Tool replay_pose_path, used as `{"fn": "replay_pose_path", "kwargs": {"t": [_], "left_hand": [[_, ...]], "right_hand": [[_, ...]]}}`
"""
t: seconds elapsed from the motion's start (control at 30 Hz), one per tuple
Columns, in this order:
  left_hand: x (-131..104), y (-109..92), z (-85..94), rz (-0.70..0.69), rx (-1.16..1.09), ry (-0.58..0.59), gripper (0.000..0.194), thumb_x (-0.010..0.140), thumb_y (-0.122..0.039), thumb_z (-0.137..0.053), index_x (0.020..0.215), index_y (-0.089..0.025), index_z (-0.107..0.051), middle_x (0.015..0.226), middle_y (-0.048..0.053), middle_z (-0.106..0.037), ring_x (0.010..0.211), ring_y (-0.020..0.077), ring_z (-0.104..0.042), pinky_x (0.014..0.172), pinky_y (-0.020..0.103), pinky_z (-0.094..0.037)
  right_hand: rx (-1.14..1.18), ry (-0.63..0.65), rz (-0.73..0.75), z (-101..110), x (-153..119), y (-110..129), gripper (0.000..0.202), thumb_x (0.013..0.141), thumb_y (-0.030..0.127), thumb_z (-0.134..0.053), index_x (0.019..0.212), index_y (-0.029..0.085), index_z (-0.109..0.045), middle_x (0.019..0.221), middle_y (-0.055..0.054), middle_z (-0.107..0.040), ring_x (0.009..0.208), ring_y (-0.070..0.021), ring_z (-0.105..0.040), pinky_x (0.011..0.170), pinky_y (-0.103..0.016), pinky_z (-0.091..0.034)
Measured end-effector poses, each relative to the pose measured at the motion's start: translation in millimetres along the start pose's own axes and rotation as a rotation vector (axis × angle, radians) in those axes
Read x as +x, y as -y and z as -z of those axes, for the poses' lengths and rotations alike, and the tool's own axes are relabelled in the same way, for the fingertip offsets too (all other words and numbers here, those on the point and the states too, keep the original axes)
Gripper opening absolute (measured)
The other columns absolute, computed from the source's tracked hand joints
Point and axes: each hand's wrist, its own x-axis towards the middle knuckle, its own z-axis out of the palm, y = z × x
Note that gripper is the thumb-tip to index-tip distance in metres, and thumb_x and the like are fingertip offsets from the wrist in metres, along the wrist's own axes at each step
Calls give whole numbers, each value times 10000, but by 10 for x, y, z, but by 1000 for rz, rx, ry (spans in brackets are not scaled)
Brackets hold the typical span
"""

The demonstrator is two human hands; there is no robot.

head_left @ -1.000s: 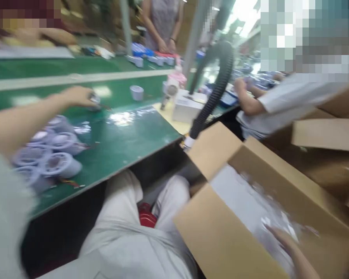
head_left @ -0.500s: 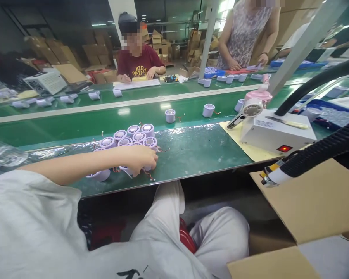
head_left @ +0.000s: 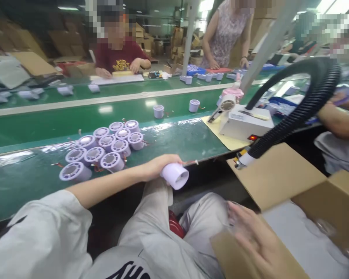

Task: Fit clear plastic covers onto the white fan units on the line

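By green table, L hand holds pale-lilac plastic cylinder, tilted; thin reddish wire may snag table edge if cyl. tugged. R hand blurred nr brown cardboard box; can't tell hold.

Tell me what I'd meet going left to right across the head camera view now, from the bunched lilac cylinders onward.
Bunched lilac cylinders → lilac cylinder held in the left hand → white box with a lit red switch → a co-worker's forearm.

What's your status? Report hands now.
Left hand gripping purple housing, tipped sideways. Right hand blurred at open carton, grip unclear. Black hose clear of both.
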Motion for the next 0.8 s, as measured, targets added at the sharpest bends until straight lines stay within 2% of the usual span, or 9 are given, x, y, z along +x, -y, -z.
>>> {"fn": "replay_pose_path", "kwargs": {"t": [0.1,0.17,0.23,0.33,0.4,0.5,0.57,0.67,0.8], "left_hand": [[81,241,-500,5,-71,222,329,882,-408,-382,853,-143,-574,760,25,-596,563,108,-531,531,233,-416],[86,311,-701,-13,-98,339,296,871,-392,-468,844,-140,-622,815,34,-618,652,116,-550,612,240,-443],[77,324,-807,-63,-61,361,250,863,-358,-538,828,-145,-664,871,38,-621,775,132,-558,718,249,-446],[58,323,-876,-163,84,251,211,874,-330,-569,847,-164,-697,892,35,-615,838,144,-558,768,259,-431],[46,354,-902,-203,140,151,206,846,-360,-626,892,-175,-704,903,36,-614,837,151,-568,750,263,-439],[33,453,-924,-254,148,69,454,651,-444,-809,1024,-208,-705,959,40,-587,877,174,-582,790,297,-469],[30,527,-924,-326,187,81,624,542,-461,-865,1098,-235,-692,1052,60,-569,972,209,-584,875,347,-474],[33,602,-911,-403,220,174,651,557,-422,-868,1155,-258,-668,1248,102,-546,1135,264,-557,987,417,-438],[27,589,-898,-376,96,285,699,594,-348,-862,1239,-250,-613,1268,112,-596,1166,271,-570,973,394,-464]], "right_hand": [[-193,-82,91,-262,129,281,473,941,279,-498,1412,290,-461,1340,-135,-461,1189,-321,-525,930,-472,-515],[-303,-95,68,-342,221,360,455,919,235,-521,1373,269,-521,1381,-156,-419,1191,-358,-482,910,-526,-504],[-311,-38,10,-343,263,360,374,887,184,-556,1248,245,-631,1395,-158,-422,1176,-367,-472,880,-528,-510],[-100,75,-84,-272,241,329,197,831,162,-634,1006,216,-706,1324,-132,-514,1177,-337,-488,931,-509,-481],[86,118,-164,-233,212,338,91,836,224,-659,916,217,-700,1264,-107,-564,1167,-306,-516,977,-492,-446],[289,108,-285,-224,198,384,190,909,324,-567,842,222,-712,1224,-91,-586,1127,-269,-556,977,-452,-429],[371,64,-365,-240,205,405,267,920,346,-525,796,216,-722,1198,-96,-589,1103,-262,-568,895,-401,-468],[455,-18,-455,-257,222,395,276,860,360,-569,680,199,-702,1105,-102,-604,1021,-262,-592,715,-331,-495],[581,-90,-509,-233,231,336,306,801,320,-617,524,191,-644,999,-80,-640,915,-237,-621,712,-324,-494]]}}
